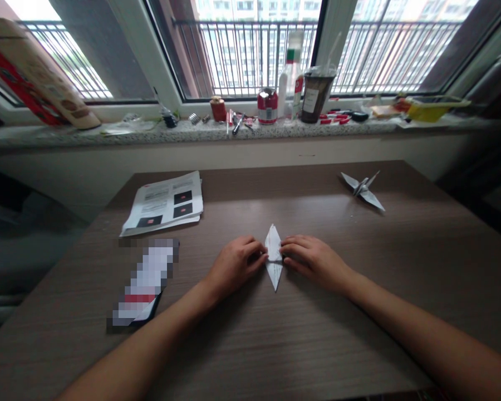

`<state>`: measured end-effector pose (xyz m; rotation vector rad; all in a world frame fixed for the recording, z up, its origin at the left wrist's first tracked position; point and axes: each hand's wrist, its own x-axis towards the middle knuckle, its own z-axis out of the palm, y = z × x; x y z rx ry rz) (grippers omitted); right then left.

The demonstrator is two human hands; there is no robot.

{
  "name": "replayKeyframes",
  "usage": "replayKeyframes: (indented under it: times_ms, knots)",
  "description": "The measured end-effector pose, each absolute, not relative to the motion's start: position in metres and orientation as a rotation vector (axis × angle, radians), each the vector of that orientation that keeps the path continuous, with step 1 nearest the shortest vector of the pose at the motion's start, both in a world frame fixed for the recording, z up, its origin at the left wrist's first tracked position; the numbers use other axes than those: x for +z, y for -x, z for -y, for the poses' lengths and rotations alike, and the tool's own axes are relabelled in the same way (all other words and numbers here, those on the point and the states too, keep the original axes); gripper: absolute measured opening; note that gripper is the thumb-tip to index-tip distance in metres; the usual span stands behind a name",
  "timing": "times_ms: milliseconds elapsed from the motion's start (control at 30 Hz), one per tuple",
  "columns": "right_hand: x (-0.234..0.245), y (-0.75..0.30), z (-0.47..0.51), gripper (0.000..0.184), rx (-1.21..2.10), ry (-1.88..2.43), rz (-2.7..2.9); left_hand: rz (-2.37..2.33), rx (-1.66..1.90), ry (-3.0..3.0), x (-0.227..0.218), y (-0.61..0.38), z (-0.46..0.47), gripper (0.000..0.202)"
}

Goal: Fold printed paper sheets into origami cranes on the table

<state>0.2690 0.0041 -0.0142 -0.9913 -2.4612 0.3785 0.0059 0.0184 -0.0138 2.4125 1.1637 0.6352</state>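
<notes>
A white folded paper [274, 253], long and diamond-shaped with a crease across its middle, lies on the table between my hands. At its left edge, the thumb and curled fingers of my left hand [239, 259] pinch the paper. My right hand [313, 256] grips the opposite edge, thumb below and fingers bent above. Both hands rest low over the tabletop, and their fingertips are partly hidden against the paper. Farther back on the right sits a finished-looking paper crane [363, 189] with its wings spread.
The brown table [242, 345] bears a stack of printed sheets [167, 200] at the back left and a phone [144, 284] with a blurred screen nearer me. Along the windowsill [142, 135] stand a red can [268, 106], a dark drink cup [317, 94], a bottle [291, 78] and small clutter.
</notes>
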Motion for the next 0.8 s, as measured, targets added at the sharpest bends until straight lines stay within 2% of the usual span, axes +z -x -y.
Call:
replayKeyframes:
  times_ms: [133,333,567,800]
  knots:
    - [-0.017,-0.265,-0.005,0.016,0.364,0.994,2.391,-1.179,0.667,-2.395,-0.016,-0.007,-0.019,0.005]
    - [-0.024,-0.261,-0.009,0.012,0.365,1.024,2.33,-1.226,0.714,-2.399,-0.019,-0.008,-0.02,0.031]
    - [-0.028,-0.262,-0.01,0.015,0.406,1.039,2.277,-1.226,0.741,-2.392,-0.021,-0.008,-0.02,0.039]
    - [-0.027,-0.262,-0.01,0.022,0.499,1.115,2.192,-1.149,0.784,-2.335,-0.017,-0.01,-0.019,0.037]
